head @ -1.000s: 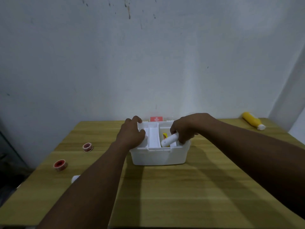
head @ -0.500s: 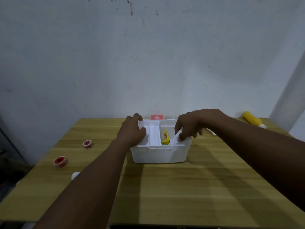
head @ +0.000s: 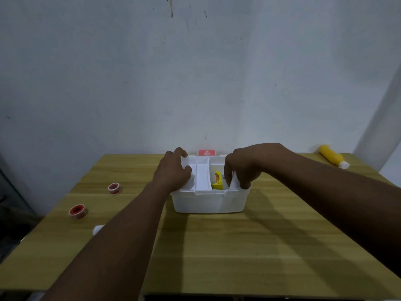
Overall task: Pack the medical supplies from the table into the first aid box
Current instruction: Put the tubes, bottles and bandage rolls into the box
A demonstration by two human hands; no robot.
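The white first aid box (head: 208,202) stands open in the middle of the wooden table (head: 238,253). My left hand (head: 173,172) grips its left rim, thumb inside and fingers over the back corner. My right hand (head: 245,166) reaches down into the right compartment and pinches a white tube (head: 234,184) that stands mostly inside the box. A yellow packet (head: 217,181) sits in the compartment beside it. Two red tape rolls (head: 114,189) (head: 77,211) lie on the table to the left. A yellow bottle (head: 332,158) with a white cap lies at the far right.
A red label (head: 206,152) shows on the lid behind the box. A small white object (head: 98,229) lies half hidden by my left forearm near the table's left edge. A wall runs close behind the table.
My right hand has tipped the white tube from lying across the box's rim down into the right compartment. My left hand has kept its hold on the rim.
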